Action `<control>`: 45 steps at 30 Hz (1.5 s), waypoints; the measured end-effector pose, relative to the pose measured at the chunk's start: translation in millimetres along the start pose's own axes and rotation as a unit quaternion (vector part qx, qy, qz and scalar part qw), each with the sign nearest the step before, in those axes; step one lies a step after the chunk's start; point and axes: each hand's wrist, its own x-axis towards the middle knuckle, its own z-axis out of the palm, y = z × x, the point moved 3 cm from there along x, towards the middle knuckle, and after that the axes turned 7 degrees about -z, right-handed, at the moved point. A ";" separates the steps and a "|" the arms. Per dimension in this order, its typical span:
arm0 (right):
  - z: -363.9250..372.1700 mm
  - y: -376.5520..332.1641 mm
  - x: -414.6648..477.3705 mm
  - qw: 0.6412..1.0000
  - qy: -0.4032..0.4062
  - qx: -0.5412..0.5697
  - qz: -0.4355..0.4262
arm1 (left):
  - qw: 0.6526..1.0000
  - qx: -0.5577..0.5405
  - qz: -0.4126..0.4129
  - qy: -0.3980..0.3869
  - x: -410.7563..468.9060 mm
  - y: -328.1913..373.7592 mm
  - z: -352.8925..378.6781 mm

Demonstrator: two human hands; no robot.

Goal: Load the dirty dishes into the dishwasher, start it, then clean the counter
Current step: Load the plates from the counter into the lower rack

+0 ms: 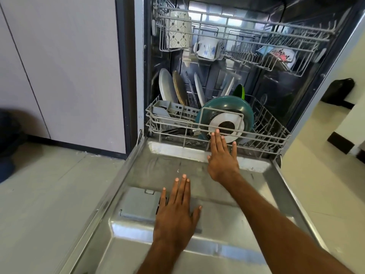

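The dishwasher stands open with its steel door (197,250) folded flat toward me. The lower rack (272,139) holds a teal pan (227,109) with its base facing me, and several plates (166,87) stand upright behind it. My right hand (222,157) is flat with straight fingers, and its fingertips touch the rack's front wire by the pan. My left hand (175,212) hovers flat over the door beside the detergent compartment (138,204), holding nothing. The upper rack (256,34) carries a patterned mug (178,29), a white cup (207,47) and a flowered dish (280,53).
A grey cabinet panel (59,76) stands to the left of the machine. Pale tiled floor (39,204) lies on both sides of the door. A dark object (337,89) sits on the floor at the far right.
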 end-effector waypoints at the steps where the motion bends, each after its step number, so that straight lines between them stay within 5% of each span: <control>1: 0.1 1.5 4.7 1.000 -0.006 -0.002 0.001 | 1.000 0.000 -0.002 -0.001 0.5 0.4 -1.2; 45: 20.6 21.7 63.8 0.999 -0.022 0.028 0.011 | 0.999 0.001 -0.017 -0.045 0.4 1.1 -3.8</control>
